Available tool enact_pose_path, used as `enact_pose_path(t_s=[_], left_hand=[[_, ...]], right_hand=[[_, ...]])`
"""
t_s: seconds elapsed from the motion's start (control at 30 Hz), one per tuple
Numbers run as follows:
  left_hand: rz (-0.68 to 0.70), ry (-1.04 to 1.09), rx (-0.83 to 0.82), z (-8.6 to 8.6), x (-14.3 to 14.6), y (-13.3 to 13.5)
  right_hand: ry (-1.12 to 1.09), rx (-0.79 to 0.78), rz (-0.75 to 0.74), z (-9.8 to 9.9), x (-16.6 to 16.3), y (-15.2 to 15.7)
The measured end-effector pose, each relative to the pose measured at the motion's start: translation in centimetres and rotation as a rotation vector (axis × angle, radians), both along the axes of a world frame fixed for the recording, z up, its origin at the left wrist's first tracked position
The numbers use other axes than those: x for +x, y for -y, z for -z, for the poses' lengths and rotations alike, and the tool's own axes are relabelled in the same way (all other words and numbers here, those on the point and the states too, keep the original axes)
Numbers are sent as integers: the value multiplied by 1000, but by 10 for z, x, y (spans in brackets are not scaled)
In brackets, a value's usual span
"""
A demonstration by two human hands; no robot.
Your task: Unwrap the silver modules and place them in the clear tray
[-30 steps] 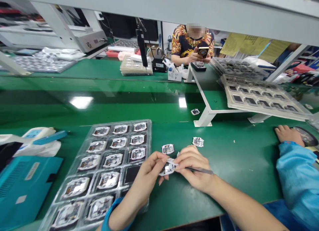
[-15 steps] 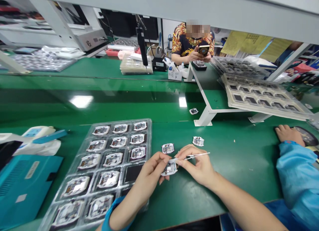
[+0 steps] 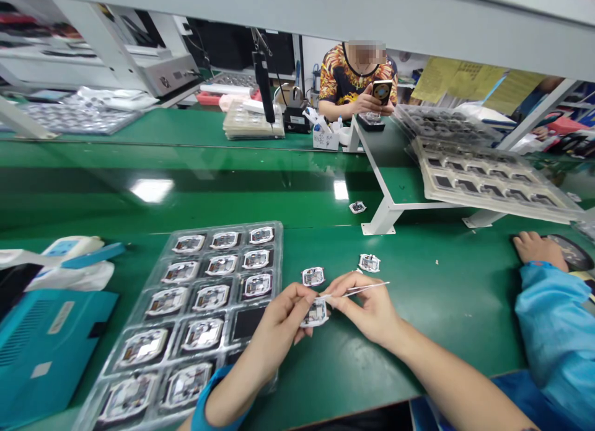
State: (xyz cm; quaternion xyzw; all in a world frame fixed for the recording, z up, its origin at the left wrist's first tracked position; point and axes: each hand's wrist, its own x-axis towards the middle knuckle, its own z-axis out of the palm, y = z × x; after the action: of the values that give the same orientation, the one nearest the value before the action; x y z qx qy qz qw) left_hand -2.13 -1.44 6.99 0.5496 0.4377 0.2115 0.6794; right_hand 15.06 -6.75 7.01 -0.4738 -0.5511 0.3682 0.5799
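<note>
Small module [image 3: 317,311] partly hidden by left hand [image 3: 283,319] fingers, tweezers [image 3: 360,289] tip behind thumb, clear tray [image 3: 153,387] cut off at btm edge, co-worker's blue sleeve [image 3: 555,332] cropped at rt.

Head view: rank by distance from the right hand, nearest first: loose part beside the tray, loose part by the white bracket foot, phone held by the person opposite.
From the right hand:
1. Loose part beside the tray, just up-left of the hand.
2. Loose part by the white bracket foot, farther up the green bench.
3. Phone, held by the person opposite, at the far side.

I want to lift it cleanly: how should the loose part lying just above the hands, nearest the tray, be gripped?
Probably pinch the loose part by its two opposite outer rim edges, coming straight down from above. It lies flat and apart from the tray, with its middle face exposed.
</note>
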Motion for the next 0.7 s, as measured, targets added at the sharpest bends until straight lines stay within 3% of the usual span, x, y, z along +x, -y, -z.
enact_pose_path(t_s=[0.2,0.43,0.7], left_hand=[[-16,14,-28,0,1,1],[-43,49,15,-4,2,1],[-65,53,-15,-5,1,1]], right_hand=[[207,151,18,3,2,2],[6,13,66,3,0,-1],[166,131,46,5,-1,1]])
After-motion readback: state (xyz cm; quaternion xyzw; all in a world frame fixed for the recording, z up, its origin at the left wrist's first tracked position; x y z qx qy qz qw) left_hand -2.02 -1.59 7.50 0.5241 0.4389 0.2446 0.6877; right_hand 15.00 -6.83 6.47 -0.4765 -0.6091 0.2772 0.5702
